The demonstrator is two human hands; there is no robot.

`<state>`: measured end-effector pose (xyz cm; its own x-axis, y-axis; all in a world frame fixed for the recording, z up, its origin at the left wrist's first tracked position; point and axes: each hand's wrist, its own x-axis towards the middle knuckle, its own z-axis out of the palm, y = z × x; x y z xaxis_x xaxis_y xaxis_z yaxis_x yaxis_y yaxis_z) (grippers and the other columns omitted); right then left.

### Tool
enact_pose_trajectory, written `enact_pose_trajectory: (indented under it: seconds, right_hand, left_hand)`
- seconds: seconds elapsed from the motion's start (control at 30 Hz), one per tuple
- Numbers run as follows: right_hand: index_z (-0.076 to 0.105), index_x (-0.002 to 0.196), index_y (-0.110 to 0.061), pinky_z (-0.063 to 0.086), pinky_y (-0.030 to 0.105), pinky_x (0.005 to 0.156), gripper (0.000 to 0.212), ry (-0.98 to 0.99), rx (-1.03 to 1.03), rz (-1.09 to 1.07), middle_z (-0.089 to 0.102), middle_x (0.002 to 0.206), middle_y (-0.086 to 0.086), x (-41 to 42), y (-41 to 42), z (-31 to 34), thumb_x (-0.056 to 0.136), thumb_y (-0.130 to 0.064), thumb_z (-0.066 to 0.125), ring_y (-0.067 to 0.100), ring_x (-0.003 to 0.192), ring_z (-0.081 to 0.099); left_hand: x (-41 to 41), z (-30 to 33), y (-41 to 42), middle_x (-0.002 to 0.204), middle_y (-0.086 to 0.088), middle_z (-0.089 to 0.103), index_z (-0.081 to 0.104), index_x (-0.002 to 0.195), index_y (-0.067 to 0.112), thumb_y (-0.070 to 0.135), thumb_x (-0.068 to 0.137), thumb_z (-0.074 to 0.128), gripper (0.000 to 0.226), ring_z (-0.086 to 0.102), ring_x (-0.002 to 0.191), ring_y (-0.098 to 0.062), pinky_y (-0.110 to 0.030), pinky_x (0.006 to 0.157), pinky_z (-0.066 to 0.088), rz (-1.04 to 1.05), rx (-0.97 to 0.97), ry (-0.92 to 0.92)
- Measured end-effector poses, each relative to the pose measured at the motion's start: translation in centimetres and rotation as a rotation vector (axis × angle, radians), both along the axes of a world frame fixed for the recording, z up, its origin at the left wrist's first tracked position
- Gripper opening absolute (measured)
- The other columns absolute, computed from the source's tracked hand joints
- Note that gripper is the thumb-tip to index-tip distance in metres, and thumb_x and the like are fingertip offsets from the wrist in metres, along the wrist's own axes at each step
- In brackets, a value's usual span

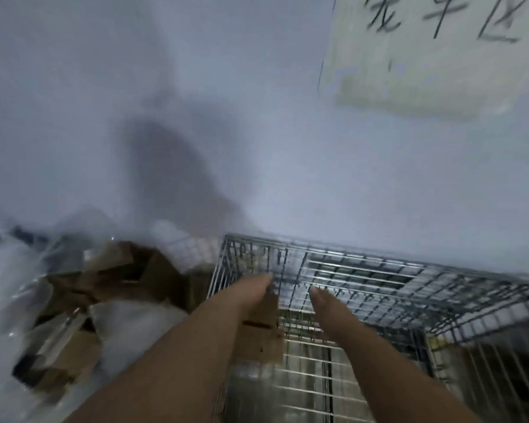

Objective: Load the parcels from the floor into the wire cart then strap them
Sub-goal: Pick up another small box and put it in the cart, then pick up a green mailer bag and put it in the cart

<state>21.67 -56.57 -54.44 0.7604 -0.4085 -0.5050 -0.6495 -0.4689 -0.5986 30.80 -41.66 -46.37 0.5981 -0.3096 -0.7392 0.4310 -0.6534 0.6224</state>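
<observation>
White wall fills most of my view, with a paper sign [434, 50] of handwritten characters taped up at the right. Below it stands the wire cart [364, 270], its far rim against the wall.

My left hand [251, 293] and right hand [326, 303] reach over the cart with a brown cardboard parcel [261, 328] between them. My left fingers seem to be on the parcel's top edge, but motion blur keeps me from telling whether they clamp it. My right hand looks straight-fingered and just beside it, not holding.

Other brown parcels [110, 279] lie heaped with clear plastic wrap [9, 270] at the cart's left.

The risk, as I judge it: with one uncertain hold, the parcel could tip, catch on the wire grid, or drop outside the left wall.

Its long axis runs from me toward the wall, roughly upright, narrow end down into the cart.
</observation>
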Motion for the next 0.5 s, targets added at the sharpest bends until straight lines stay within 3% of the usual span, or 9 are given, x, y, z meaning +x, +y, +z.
enact_pose_trajectory:
  seconds: [0.07,0.13,0.23,0.37,0.43,0.5]
  right_hand:
    - [0.053,0.137,-0.012,0.037,0.033,0.108,0.052,-0.071,-0.196,0.144,0.053,0.142,0.013,0.3,-0.7,6.5,0.105,-0.044,0.027,0.029,0.132,0.047]
    - [0.050,0.139,-0.011,0.031,0.031,0.109,0.052,-0.104,-0.374,0.277,0.051,0.144,0.013,0.1,-1.2,12.7,0.106,-0.040,0.023,0.027,0.135,0.043]
    - [0.027,0.153,-0.016,0.017,0.035,0.118,0.050,-0.054,-0.565,0.399,0.030,0.158,0.009,-0.7,-2.6,19.3,0.107,-0.036,0.022,0.025,0.146,0.025]
    - [0.036,0.150,-0.025,0.027,0.042,0.117,0.063,-0.037,-0.624,0.408,0.036,0.155,0.005,-1.9,-4.2,28.1,0.099,-0.060,0.021,0.026,0.143,0.032]
    - [0.036,0.150,-0.025,0.027,0.040,0.117,0.067,-0.100,-0.635,0.391,0.036,0.156,0.004,-1.9,-5.0,33.0,0.097,-0.064,0.020,0.026,0.143,0.033]
    - [0.043,0.146,-0.026,0.032,0.039,0.112,0.079,-0.196,-0.649,0.330,0.045,0.150,0.003,-1.5,-5.7,37.5,0.089,-0.074,0.014,0.027,0.138,0.040]
  left_hand:
    - [-0.1,6.9,0.3,0.127,-0.010,0.055,0.056,0.125,0.013,0.029,0.106,0.034,0.033,0.052,0.120,-0.026,-0.028,0.094,0.041,-0.086,-0.008,-0.191]
    - [-0.4,13.0,1.0,0.147,-0.018,0.043,0.044,0.141,0.002,0.026,0.106,0.034,0.043,0.041,0.136,-0.031,-0.032,0.107,0.036,-0.125,0.001,-0.342]
    - [-1.4,20.9,1.9,0.155,-0.017,0.032,0.034,0.147,0.001,0.025,0.107,0.032,0.047,0.031,0.143,-0.030,-0.032,0.114,0.027,-0.181,0.007,-0.518]
    - [-3.4,29.4,3.3,0.160,-0.016,0.022,0.027,0.150,0.000,0.026,0.108,0.024,0.049,0.023,0.147,-0.027,-0.032,0.116,0.019,-0.254,0.059,-0.636]
    - [-3.8,32.8,4.1,0.164,-0.004,0.010,0.017,0.155,0.012,0.032,0.108,0.020,0.051,0.012,0.150,-0.019,-0.030,0.118,0.011,-0.286,0.074,-0.709]
    - [-3.6,35.5,4.9,0.164,0.002,0.011,0.017,0.156,0.025,0.045,0.105,0.024,0.056,0.012,0.150,-0.017,-0.034,0.121,0.009,-0.271,0.097,-0.772]
